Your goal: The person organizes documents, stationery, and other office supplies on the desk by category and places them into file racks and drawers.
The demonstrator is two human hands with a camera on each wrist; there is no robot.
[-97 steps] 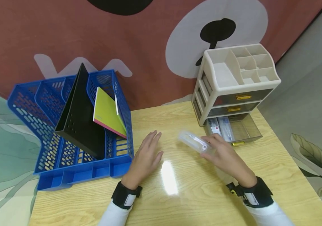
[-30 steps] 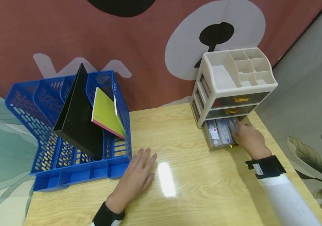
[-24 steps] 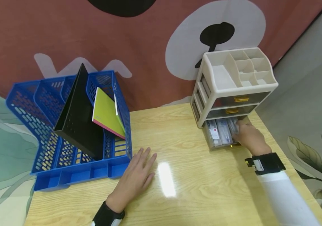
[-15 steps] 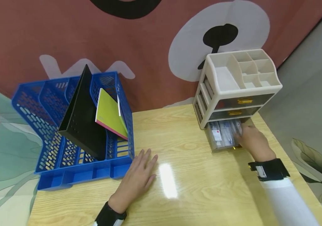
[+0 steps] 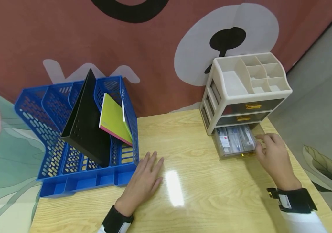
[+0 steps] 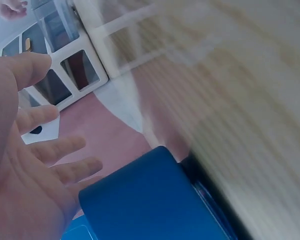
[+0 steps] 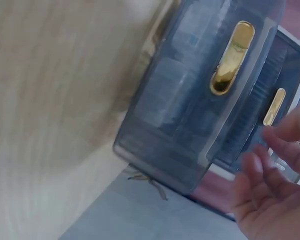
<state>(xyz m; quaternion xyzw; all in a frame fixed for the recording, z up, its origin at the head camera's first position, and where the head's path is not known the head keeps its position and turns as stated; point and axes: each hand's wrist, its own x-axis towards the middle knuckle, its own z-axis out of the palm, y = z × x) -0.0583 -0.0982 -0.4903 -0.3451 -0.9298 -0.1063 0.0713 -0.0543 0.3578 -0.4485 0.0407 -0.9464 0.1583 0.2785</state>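
My right hand (image 5: 274,158) hovers at the right front corner of the pulled-out bottom drawer (image 5: 223,154), its fingers loosely bent and nothing between them. Inside that see-through drawer lie clear plastic cases side by side: one with a white label (image 5: 224,141), a middle case (image 5: 234,139) and a right-hand case (image 5: 246,137). The right wrist view shows the drawer's gold handle (image 7: 233,57) apart from the fingers. My left hand (image 5: 144,181) rests flat on the table, fingers spread, close to the blue file rack (image 5: 101,178); in the left wrist view its palm (image 6: 30,190) shows bare.
The cream drawer cabinet (image 5: 230,100) stands at the back right, with divided compartments on top and two closed drawers. In the file rack lean a black folder (image 5: 91,126) and a yellow-green notebook (image 5: 114,119). A patterned cloth (image 5: 154,64) hangs behind the table (image 5: 195,191).
The right hand carried a clear case from above the table into the drawer's right side, let it go and drew back toward the near right. The left hand moved nearer and settled on the table.
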